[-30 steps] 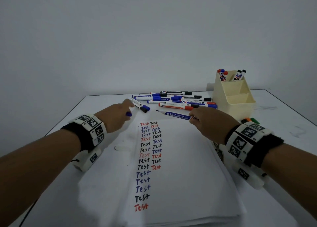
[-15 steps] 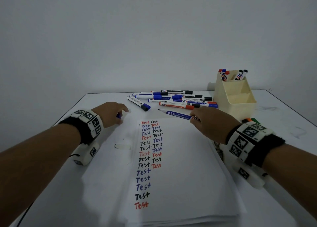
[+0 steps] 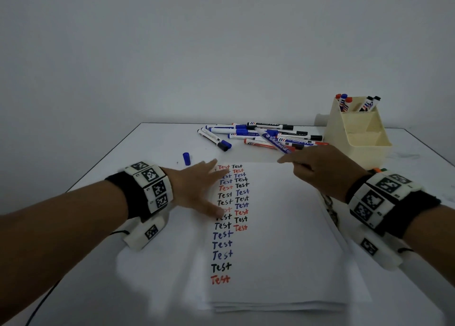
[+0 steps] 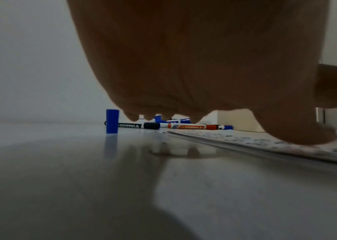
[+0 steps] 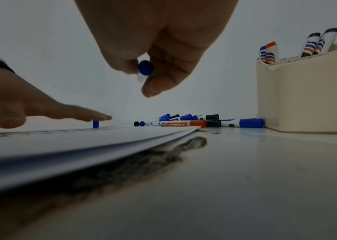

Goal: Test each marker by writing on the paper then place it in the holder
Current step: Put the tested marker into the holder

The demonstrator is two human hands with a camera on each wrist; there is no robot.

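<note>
My left hand lies flat on the left side of the paper stack, fingers straight and spread, over the columns of "Test" words. The blue cap stands upright on the table just beyond it, also seen as the blue cap. My right hand hovers over the paper's far right corner and pinches an uncapped blue marker that points away to the far left. Its blue rear end shows between thumb and fingers. The cream holder stands at the right with several markers in its back compartments.
A pile of capped markers lies on the white table beyond the paper, left of the holder. Orange and green marker ends peek out behind my right wrist. The table's right edge runs close past the holder.
My left hand set the blue cap upright on the table, then moved right and flattened onto the paper. My right hand swung the marker's tip away toward the pile.
</note>
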